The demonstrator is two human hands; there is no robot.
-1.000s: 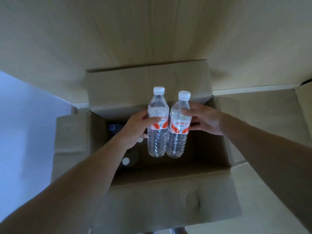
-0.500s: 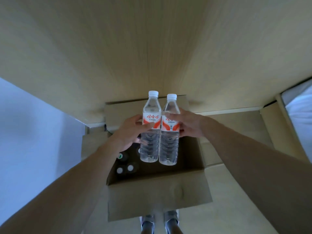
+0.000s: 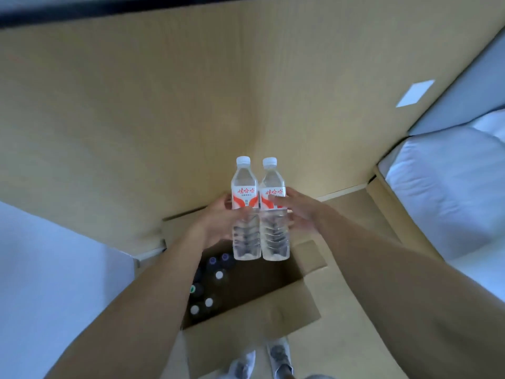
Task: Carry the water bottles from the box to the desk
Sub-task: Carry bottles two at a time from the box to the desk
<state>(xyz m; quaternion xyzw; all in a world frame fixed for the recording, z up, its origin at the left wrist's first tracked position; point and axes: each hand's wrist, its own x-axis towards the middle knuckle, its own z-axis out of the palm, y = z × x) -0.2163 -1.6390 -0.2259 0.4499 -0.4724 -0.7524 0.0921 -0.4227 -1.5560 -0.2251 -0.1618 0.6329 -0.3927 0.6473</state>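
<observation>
Two clear water bottles with white caps and red-and-white labels stand upright side by side, held high above the open cardboard box (image 3: 254, 321). My left hand (image 3: 218, 220) grips the left bottle (image 3: 244, 187) at its label. My right hand (image 3: 297, 212) grips the right bottle (image 3: 273, 236) the same way. The two bottles touch each other. Down in the box, at its left side, several more bottle caps (image 3: 209, 302) show in the dark. The desk is not in view.
A light wooden wall panel (image 3: 191, 105) fills the space ahead. A bed with white bedding (image 3: 448, 192) lies at the right. A pale wall (image 3: 54, 283) is at the left. My shoes (image 3: 259, 362) stand just behind the box on the wooden floor.
Both hands have lifted the two bottles up and out of the box. The view has risen, so the box looks smaller and lower, and the bed has come into sight.
</observation>
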